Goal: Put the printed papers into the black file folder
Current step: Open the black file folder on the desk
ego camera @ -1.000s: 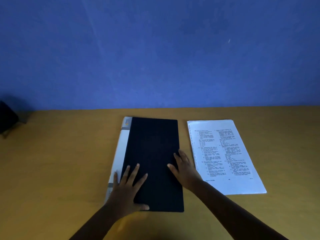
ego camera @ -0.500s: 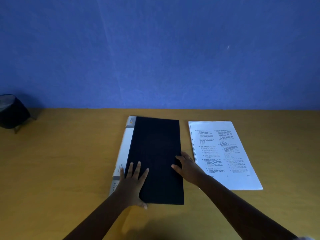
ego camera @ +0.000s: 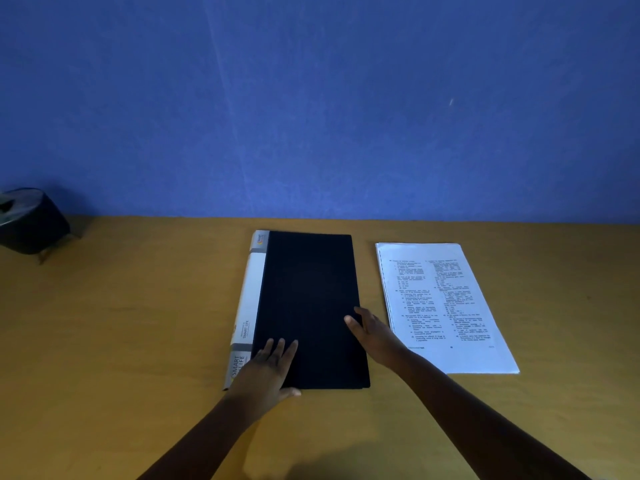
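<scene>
The black file folder (ego camera: pixel 308 299) lies closed on the wooden table, its white and grey spine on the left. A stack of printed papers (ego camera: pixel 446 306) lies flat just right of it, apart from the folder. My left hand (ego camera: pixel 266 370) rests flat on the folder's near left corner, fingers together. My right hand (ego camera: pixel 375 336) is at the folder's right edge near the front, thumb on the cover and fingers along the edge; I cannot tell whether the fingers are under the cover.
A dark round object (ego camera: pixel 29 220) on thin legs stands at the far left of the table (ego camera: pixel 121 323). A blue wall rises right behind the table's far edge.
The view has shifted, so the folder and papers sit a little further right and up. My left hand's fingers have drawn together. My right hand stays at the folder's right edge.
</scene>
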A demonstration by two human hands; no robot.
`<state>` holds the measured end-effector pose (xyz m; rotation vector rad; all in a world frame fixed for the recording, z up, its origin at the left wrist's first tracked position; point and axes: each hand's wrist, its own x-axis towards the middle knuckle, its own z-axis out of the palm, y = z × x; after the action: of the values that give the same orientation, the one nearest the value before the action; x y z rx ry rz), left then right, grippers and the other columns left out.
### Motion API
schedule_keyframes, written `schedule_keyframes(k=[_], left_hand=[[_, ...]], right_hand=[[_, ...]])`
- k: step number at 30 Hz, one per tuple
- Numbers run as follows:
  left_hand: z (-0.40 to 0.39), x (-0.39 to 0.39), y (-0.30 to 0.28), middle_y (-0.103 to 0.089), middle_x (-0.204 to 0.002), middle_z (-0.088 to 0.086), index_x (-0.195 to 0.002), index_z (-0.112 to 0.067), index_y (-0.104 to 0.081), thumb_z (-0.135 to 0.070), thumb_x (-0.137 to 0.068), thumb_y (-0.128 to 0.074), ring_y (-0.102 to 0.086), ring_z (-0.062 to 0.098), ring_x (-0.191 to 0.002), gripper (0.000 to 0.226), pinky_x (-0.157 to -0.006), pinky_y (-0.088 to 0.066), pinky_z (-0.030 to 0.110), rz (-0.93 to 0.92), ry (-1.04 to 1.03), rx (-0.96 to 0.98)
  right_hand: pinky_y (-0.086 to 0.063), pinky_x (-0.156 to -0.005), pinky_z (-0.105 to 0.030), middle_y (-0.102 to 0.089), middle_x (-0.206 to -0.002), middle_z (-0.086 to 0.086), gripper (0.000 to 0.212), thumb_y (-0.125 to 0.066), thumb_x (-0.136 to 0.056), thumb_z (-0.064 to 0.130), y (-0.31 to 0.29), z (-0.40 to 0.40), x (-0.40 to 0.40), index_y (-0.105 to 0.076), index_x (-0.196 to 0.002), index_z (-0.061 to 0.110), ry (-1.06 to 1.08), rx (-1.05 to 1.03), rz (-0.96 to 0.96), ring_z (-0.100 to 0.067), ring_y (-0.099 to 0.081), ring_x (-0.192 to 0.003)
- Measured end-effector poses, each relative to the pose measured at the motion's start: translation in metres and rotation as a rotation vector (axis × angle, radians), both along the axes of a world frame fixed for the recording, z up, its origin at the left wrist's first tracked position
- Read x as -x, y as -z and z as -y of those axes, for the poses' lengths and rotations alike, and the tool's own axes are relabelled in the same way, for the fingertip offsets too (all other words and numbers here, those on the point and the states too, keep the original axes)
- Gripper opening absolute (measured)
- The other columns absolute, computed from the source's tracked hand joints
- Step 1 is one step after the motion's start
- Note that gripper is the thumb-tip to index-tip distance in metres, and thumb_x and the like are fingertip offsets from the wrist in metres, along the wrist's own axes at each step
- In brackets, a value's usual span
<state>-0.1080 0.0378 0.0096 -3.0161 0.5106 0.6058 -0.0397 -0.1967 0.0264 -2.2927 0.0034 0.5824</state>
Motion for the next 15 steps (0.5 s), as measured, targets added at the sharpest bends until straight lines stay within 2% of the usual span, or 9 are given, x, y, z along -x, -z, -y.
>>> schedule_keyframes(k=[4,5,6,7,8,10,12,13,15], left_hand=[[0.000,0.002,-0.006,-0.011,-0.157,0.012,-0.147,-0.017,0.006,-0.059,-0.089,-0.036,-0.009,0.029,-0.145,0.083,-0.113,-0.028,0.037,0.043,-0.021,0.015],[0.001,0.004,-0.010,-0.022,-0.154,0.014,-0.148,-0.014,-0.006,-0.058,-0.090,-0.036,-0.020,0.030,-0.143,0.079,-0.110,-0.034,0.036,0.087,-0.011,0.025],[0.001,0.005,-0.011,-0.040,-0.146,0.014,-0.145,-0.011,-0.025,-0.057,-0.090,-0.036,-0.037,0.028,-0.136,0.072,-0.102,-0.044,0.032,0.143,0.008,0.042],[0.003,0.005,-0.012,-0.059,-0.130,0.011,-0.135,-0.010,-0.046,-0.055,-0.091,-0.032,-0.054,0.024,-0.122,0.064,-0.090,-0.053,0.027,0.177,0.019,0.059],[0.004,0.006,-0.014,-0.070,-0.113,0.006,-0.122,-0.011,-0.060,-0.052,-0.094,-0.024,-0.065,0.019,-0.106,0.061,-0.078,-0.057,0.024,0.206,0.032,0.078],[0.007,0.013,-0.016,-0.075,-0.101,0.001,-0.109,-0.013,-0.069,-0.040,-0.098,-0.003,-0.070,0.014,-0.094,0.072,-0.070,-0.058,0.022,0.267,0.018,0.112],[0.006,0.016,-0.019,-0.075,-0.102,0.000,-0.105,-0.013,-0.070,-0.036,-0.098,0.003,-0.070,0.012,-0.095,0.077,-0.071,-0.058,0.020,0.369,0.000,0.169],[0.006,0.018,-0.020,-0.074,-0.104,0.000,-0.105,-0.013,-0.070,-0.035,-0.099,0.003,-0.069,0.012,-0.096,0.077,-0.072,-0.057,0.020,0.411,-0.009,0.199],[0.005,0.020,-0.024,-0.073,-0.108,0.004,-0.107,-0.009,-0.069,-0.035,-0.100,0.001,-0.068,0.014,-0.099,0.075,-0.072,-0.057,0.022,0.477,-0.030,0.267]], right_hand=[[-0.037,-0.107,-0.040,-0.038,-0.149,-0.012,0.064,-0.033,-0.094,0.054,0.004,0.003,0.007,-0.026,-0.145,0.016,0.025,-0.034,0.025,-0.028,-0.038,-0.136],[-0.037,-0.108,-0.041,-0.038,-0.149,-0.012,0.064,-0.033,-0.094,0.054,0.005,0.003,0.008,-0.026,-0.145,0.016,0.029,-0.043,0.025,-0.028,-0.038,-0.136],[-0.037,-0.109,-0.042,-0.039,-0.148,-0.012,0.063,-0.033,-0.094,0.053,0.006,0.004,0.009,-0.027,-0.145,0.015,0.030,-0.061,0.026,-0.028,-0.038,-0.136],[-0.037,-0.109,-0.043,-0.041,-0.146,-0.011,0.061,-0.032,-0.095,0.051,0.007,0.004,0.011,-0.028,-0.144,0.015,0.036,-0.103,0.031,-0.028,-0.039,-0.135],[-0.038,-0.109,-0.043,-0.045,-0.141,-0.010,0.059,-0.031,-0.095,0.050,0.006,0.005,0.013,-0.031,-0.142,0.014,0.062,-0.177,0.044,-0.028,-0.042,-0.133],[-0.040,-0.108,-0.044,-0.052,-0.133,-0.010,0.054,-0.027,-0.095,0.048,0.004,0.004,0.015,-0.038,-0.137,0.015,0.239,-0.387,0.087,-0.025,-0.049,-0.126],[-0.035,-0.111,-0.049,-0.049,-0.139,-0.011,0.053,-0.026,-0.097,0.046,0.004,0.001,0.015,-0.035,-0.140,0.017,0.509,-0.506,0.104,-0.026,-0.048,-0.126],[-0.033,-0.112,-0.049,-0.047,-0.142,-0.011,0.053,-0.026,-0.097,0.047,0.005,0.001,0.015,-0.034,-0.140,0.017,0.573,-0.484,0.124,-0.027,-0.047,-0.129],[-0.034,-0.110,-0.041,-0.047,-0.143,-0.008,0.055,-0.025,-0.095,0.051,0.004,-0.002,0.018,-0.035,-0.139,0.020,0.489,-0.373,0.180,-0.026,-0.046,-0.130]])
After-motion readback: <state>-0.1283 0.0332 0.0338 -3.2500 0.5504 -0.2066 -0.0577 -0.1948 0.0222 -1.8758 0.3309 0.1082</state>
